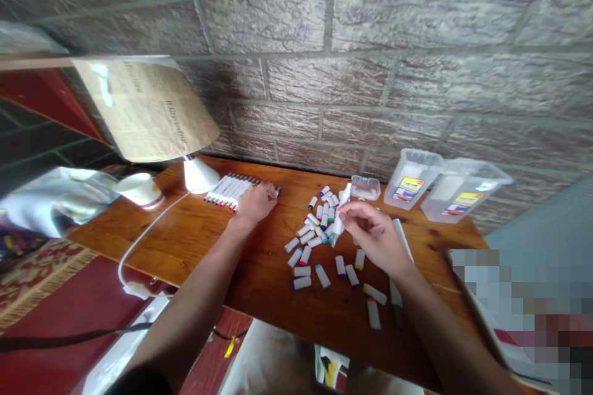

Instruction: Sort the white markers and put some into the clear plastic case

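My left hand (258,202) rests with curled fingers at the right end of a row of white markers (234,190), which lie side by side with dark and red ends. What its fingertips hold, if anything, is hidden. My right hand (373,234) pinches a white marker (341,216) that slants above the table. Below and to the left of it lies a loose pile of short white marker caps (319,231) with coloured ends. More caps (351,276) are scattered nearer the front edge. A longer white marker (396,299) lies partly under my right wrist.
Two clear plastic containers (412,182) with yellow labels stand at the back right, beside a small clear box (365,187). A lamp (200,176) with a paper shade and a paper cup (141,191) stand on the left of the wooden table (185,241). A white cable (139,241) crosses the table's left side.
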The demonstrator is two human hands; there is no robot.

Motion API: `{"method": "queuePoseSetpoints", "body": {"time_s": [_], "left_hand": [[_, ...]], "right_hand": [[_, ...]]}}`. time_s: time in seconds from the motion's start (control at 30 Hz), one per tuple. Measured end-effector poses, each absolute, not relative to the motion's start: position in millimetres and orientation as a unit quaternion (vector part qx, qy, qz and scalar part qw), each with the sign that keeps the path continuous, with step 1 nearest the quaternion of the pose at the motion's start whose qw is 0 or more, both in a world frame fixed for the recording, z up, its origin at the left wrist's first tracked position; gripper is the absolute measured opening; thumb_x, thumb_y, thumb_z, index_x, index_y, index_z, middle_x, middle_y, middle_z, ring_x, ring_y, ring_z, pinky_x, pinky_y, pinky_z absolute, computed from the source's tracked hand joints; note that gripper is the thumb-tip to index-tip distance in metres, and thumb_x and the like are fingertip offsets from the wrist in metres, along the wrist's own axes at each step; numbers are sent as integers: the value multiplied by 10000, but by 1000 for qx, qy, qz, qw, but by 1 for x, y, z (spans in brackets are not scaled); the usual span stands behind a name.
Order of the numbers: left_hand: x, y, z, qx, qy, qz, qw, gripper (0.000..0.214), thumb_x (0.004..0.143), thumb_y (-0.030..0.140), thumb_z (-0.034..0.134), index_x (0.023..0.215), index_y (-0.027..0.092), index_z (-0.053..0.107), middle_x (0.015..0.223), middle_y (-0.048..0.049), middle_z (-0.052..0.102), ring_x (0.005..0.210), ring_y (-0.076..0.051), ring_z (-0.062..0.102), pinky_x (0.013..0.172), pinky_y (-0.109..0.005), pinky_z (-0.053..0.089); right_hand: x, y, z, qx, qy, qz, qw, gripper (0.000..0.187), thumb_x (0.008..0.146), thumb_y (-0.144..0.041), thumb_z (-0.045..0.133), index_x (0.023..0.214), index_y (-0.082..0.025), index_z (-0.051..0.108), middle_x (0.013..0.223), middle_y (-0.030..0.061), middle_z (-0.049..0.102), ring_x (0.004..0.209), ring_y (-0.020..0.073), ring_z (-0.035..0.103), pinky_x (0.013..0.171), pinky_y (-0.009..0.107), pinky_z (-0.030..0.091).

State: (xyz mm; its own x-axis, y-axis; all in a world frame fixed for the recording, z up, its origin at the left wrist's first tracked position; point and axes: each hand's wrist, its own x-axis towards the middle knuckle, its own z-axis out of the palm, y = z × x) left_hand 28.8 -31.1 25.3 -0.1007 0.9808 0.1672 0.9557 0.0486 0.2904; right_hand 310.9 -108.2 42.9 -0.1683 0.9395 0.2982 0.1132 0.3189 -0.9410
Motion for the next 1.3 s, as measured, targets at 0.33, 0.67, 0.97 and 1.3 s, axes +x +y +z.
{"method": "queuePoseSetpoints", "body": {"time_s": [0.33, 0.67, 0.97, 1.3], "left_hand": [[40, -28, 27, 784, 498, 360, 91, 199, 880, 389, 645, 796, 211, 678, 766, -7, 725, 669, -138, 623, 675, -240, 454], [62, -44, 33, 769, 450, 438, 118, 271, 901, 443, 657, 827, 192, 728, 781, -31, 746, 654, -136, 611, 652, -256, 462], [95, -66, 38, 751, 338, 446, 351, 353, 863, 502, 702, 880, 157, 778, 851, -73, 791, 757, -183, 710, 739, -290, 561], [94, -65, 32, 728, 316, 420, 441, 356, 774, 460, 807, 938, 144, 795, 910, -96, 803, 764, -182, 738, 737, -280, 591]], "right_hand": [[308, -106, 41, -352, -463, 610, 539, 326, 795, -359, 669, 1098, -264, 741, 782, 4, 681, 500, 77, 382, 465, 230, 243], [305, -104, 43, -378, -467, 576, 555, 365, 787, -490, 776, 1038, -225, 763, 687, -32, 546, 516, 56, 307, 481, 235, 179], [295, -108, 38, -402, -503, 580, 499, 367, 716, -538, 822, 805, -191, 746, 588, -47, 477, 530, 73, 330, 491, 232, 235], [289, -108, 29, -396, -516, 569, 503, 329, 717, -478, 852, 888, -211, 765, 690, -24, 625, 560, 76, 426, 518, 221, 330]]}}
